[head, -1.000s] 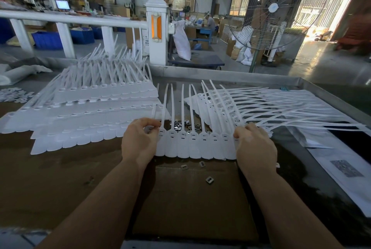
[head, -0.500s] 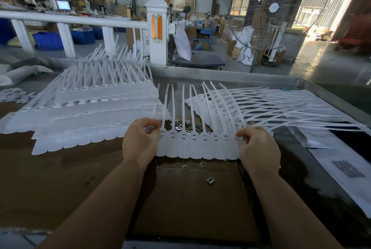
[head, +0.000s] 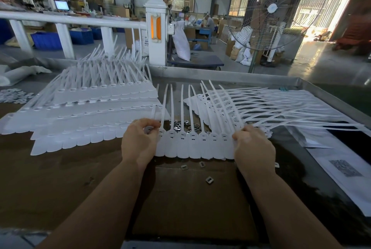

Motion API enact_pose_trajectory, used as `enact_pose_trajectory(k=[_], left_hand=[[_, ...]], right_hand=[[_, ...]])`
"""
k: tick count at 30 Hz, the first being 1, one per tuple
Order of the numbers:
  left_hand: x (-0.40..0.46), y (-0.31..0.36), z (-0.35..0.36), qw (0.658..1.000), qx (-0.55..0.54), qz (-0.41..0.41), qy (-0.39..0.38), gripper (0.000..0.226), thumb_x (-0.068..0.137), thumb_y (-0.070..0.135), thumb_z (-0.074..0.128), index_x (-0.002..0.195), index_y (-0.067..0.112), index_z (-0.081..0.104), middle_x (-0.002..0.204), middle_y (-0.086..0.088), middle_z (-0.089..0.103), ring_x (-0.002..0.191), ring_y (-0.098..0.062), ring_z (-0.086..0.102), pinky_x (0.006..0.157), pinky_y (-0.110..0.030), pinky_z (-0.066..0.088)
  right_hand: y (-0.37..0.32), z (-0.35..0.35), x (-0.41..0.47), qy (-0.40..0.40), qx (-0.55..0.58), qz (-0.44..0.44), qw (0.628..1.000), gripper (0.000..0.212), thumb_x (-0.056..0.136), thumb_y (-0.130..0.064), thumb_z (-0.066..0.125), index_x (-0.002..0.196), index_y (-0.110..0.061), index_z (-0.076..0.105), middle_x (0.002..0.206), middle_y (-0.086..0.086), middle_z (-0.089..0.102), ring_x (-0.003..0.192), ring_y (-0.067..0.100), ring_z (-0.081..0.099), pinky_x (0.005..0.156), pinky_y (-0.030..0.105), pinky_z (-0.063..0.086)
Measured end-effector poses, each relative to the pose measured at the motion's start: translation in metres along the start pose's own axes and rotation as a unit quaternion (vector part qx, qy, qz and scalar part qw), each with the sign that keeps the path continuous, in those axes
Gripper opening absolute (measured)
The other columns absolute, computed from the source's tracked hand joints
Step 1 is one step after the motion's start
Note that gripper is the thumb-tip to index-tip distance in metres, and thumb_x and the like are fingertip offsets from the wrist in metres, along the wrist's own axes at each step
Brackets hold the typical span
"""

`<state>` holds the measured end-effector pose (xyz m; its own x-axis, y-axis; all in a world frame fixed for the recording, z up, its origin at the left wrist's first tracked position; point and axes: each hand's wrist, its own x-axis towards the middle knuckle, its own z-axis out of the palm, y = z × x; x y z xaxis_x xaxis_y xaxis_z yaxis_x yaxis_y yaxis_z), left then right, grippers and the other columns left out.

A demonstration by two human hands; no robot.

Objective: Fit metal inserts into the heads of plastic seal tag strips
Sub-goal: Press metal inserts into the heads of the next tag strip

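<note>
A joined row of white plastic seal tag strips (head: 195, 145) lies across the table in front of me, heads toward me and tails pointing away. My left hand (head: 140, 142) pinches the row's left end. My right hand (head: 254, 146) grips its right end, fingers curled over the heads. A small heap of shiny metal inserts (head: 185, 125) lies just behind the row between the tails. Three loose inserts (head: 209, 180) lie on the brown cardboard (head: 190, 198) below the row.
Stacked rows of white strips (head: 90, 112) fill the table's left side. Another fanned pile (head: 261, 106) spreads to the right. Printed sheets (head: 339, 170) lie at the right edge. A raised metal rim (head: 220, 75) bounds the table's far side, with a standing fan (head: 269, 8) beyond.
Both hands stay on the row's ends. My right hand has shifted a little and its fingers have curled tighter over the right end of the row.
</note>
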<state>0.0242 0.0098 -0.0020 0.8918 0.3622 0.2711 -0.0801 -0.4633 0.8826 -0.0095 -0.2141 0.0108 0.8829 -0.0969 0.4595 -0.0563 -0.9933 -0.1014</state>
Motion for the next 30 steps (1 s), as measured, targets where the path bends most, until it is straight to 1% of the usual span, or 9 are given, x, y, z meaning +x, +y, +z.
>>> enact_pose_trajectory(k=[3, 7, 12, 14, 16, 18, 20, 25, 30], left_hand=[[0.000, 0.000, 0.000, 1.000, 0.000, 0.003, 0.000, 0.019, 0.088, 0.014, 0.061, 0.081, 0.031, 0.063, 0.100, 0.010, 0.057, 0.071, 0.007, 0.047, 0.057, -0.008, 0.032], [0.000, 0.001, 0.001, 1.000, 0.000, 0.000, -0.001, 0.020, 0.088, 0.015, 0.061, 0.079, 0.033, 0.062, 0.101, 0.009, 0.057, 0.070, 0.005, 0.047, 0.056, -0.009, 0.032], [0.000, 0.001, 0.002, 1.000, 0.010, -0.004, 0.001, 0.019, 0.089, 0.016, 0.061, 0.081, 0.033, 0.062, 0.101, 0.011, 0.057, 0.065, 0.004, 0.048, 0.052, -0.009, 0.031], [0.000, 0.000, 0.002, 1.000, 0.010, -0.003, 0.002, 0.019, 0.089, 0.016, 0.061, 0.081, 0.033, 0.062, 0.101, 0.011, 0.057, 0.065, 0.005, 0.047, 0.053, -0.010, 0.032], [0.001, 0.000, 0.002, 1.000, 0.011, -0.002, 0.002, 0.021, 0.089, 0.016, 0.061, 0.080, 0.034, 0.061, 0.100, 0.011, 0.056, 0.066, 0.005, 0.047, 0.053, -0.010, 0.032], [0.001, 0.000, 0.001, 1.000, 0.013, -0.005, 0.003, 0.022, 0.089, 0.016, 0.061, 0.079, 0.035, 0.060, 0.100, 0.011, 0.056, 0.064, 0.006, 0.046, 0.052, -0.010, 0.032], [0.002, 0.000, 0.001, 1.000, 0.015, -0.008, 0.005, 0.021, 0.088, 0.016, 0.061, 0.079, 0.035, 0.060, 0.100, 0.011, 0.055, 0.063, 0.006, 0.045, 0.052, -0.009, 0.031], [0.003, -0.001, 0.001, 1.000, 0.014, -0.009, 0.004, 0.021, 0.089, 0.017, 0.061, 0.079, 0.035, 0.060, 0.100, 0.012, 0.055, 0.060, 0.007, 0.045, 0.050, -0.008, 0.031], [0.003, 0.000, 0.001, 1.000, 0.012, -0.008, 0.002, 0.020, 0.089, 0.017, 0.061, 0.080, 0.035, 0.061, 0.100, 0.012, 0.055, 0.065, 0.007, 0.045, 0.053, -0.008, 0.031]], right_hand=[[-0.001, -0.001, 0.000, -0.006, -0.013, -0.003, 1.000, 0.027, 0.095, -0.008, 0.037, 0.100, -0.012, 0.064, 0.116, 0.004, 0.056, 0.104, 0.019, 0.050, 0.083, 0.031, 0.048], [-0.002, -0.002, 0.000, -0.012, -0.023, 0.002, 1.000, 0.026, 0.095, -0.007, 0.037, 0.098, -0.011, 0.063, 0.112, 0.004, 0.056, 0.102, 0.020, 0.051, 0.080, 0.031, 0.048], [-0.002, -0.001, 0.002, -0.003, 0.001, 0.005, 1.000, 0.023, 0.095, -0.008, 0.039, 0.098, -0.012, 0.061, 0.106, 0.003, 0.056, 0.099, 0.019, 0.051, 0.077, 0.031, 0.046], [0.002, 0.005, 0.002, 0.007, 0.035, 0.020, 0.999, 0.022, 0.094, -0.008, 0.043, 0.100, -0.011, 0.064, 0.107, 0.003, 0.058, 0.102, 0.019, 0.051, 0.080, 0.033, 0.047], [0.006, 0.007, 0.002, 0.024, 0.107, 0.069, 0.992, 0.022, 0.091, -0.007, 0.050, 0.102, -0.012, 0.068, 0.113, 0.004, 0.061, 0.108, 0.021, 0.052, 0.085, 0.035, 0.046], [0.008, 0.008, 0.003, 0.049, 0.163, 0.100, 0.980, 0.023, 0.088, -0.003, 0.053, 0.100, -0.011, 0.070, 0.109, 0.007, 0.065, 0.103, 0.024, 0.056, 0.080, 0.030, 0.043], [0.006, 0.008, 0.003, 0.063, 0.178, 0.105, 0.976, 0.021, 0.086, -0.003, 0.055, 0.097, -0.010, 0.072, 0.101, 0.008, 0.066, 0.096, 0.026, 0.057, 0.074, 0.029, 0.040], [0.005, 0.008, 0.004, 0.045, 0.168, 0.085, 0.981, 0.023, 0.088, -0.005, 0.052, 0.098, -0.010, 0.072, 0.105, 0.006, 0.063, 0.101, 0.025, 0.055, 0.080, 0.037, 0.047], [0.002, 0.004, 0.002, 0.023, 0.110, 0.058, 0.992, 0.021, 0.090, -0.005, 0.052, 0.099, -0.008, 0.070, 0.106, 0.006, 0.060, 0.101, 0.023, 0.052, 0.080, 0.037, 0.047]])
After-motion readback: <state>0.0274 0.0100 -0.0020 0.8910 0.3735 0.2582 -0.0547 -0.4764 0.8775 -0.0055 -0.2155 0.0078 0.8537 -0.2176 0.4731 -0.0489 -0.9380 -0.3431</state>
